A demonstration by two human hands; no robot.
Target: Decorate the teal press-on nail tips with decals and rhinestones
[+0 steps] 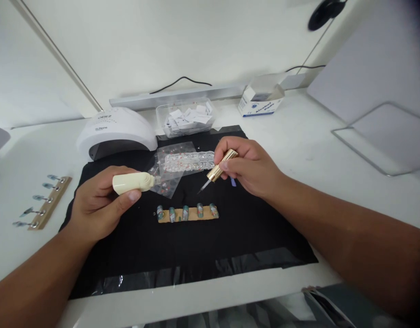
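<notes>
My left hand (103,200) is closed around a cream-coloured nail polish bottle (131,182), tipped on its side with its uncapped neck pointing right. Between the fingers of my right hand (247,164) is a gold-capped nail polish brush (222,165), its thin tip slanting down to the left, apart from everything below. Under the brush, a tan strip (192,214) bears several press-on nails (185,212) in teal and grey with decorations. Behind it lie clear sheets (172,182) with small decorations and a clear compartment case (189,161), partly hidden by my right hand.
A white nail lamp (117,130) stands at the back left, beside a clear tub (185,118) of white packets. An open alcohol pads box (261,102) is at the back. Several nail tips on stands sit along a wooden bar (50,205) at left. A black mat (230,246) covers the work area.
</notes>
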